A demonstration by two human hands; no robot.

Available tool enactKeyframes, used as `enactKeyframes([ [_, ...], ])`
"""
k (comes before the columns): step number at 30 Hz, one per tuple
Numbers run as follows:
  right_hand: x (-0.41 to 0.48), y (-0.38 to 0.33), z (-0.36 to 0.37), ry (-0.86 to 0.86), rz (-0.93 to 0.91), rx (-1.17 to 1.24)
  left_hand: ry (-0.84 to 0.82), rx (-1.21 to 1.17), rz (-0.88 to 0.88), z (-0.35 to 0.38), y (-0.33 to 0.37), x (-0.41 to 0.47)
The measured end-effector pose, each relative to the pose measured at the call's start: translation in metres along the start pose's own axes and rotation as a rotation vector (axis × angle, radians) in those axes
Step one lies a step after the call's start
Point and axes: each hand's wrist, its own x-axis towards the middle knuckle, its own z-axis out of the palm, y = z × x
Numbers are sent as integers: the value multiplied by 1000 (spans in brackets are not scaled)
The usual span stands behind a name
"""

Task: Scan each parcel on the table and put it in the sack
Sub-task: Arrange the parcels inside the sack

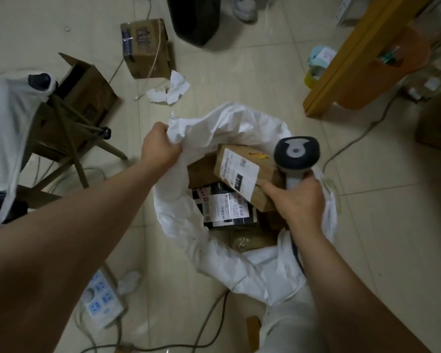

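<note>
A white sack stands open on the tiled floor below me. My left hand grips its far-left rim and holds the mouth wide. My right hand holds a black and grey barcode scanner by its handle, and its thumb presses on a brown cardboard parcel with a white label, tilted over the sack's mouth. Inside the sack lie a black parcel with white labels and other brown parcels.
A wooden stool draped with white cloth stands at left. Cardboard boxes sit on the floor beyond. A wooden table leg rises at right. A power strip and cables lie near my feet. Crumpled paper lies behind the sack.
</note>
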Motion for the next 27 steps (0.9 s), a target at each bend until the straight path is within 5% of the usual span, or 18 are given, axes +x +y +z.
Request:
enactKeyframes([
  [6,24,-29,84,-289,-123,-125,51,-135,-4,-2,-5,8],
  [13,22,-1,53,-123,-80,-127,54,-98,-91,-9,-20,19],
  [19,44,-30,109,-345,-83,-126,71,-206,-10,6,-7,10],
  [27,61,-12,116,-489,165,33,-54,-42,-155,5,-35,13],
])
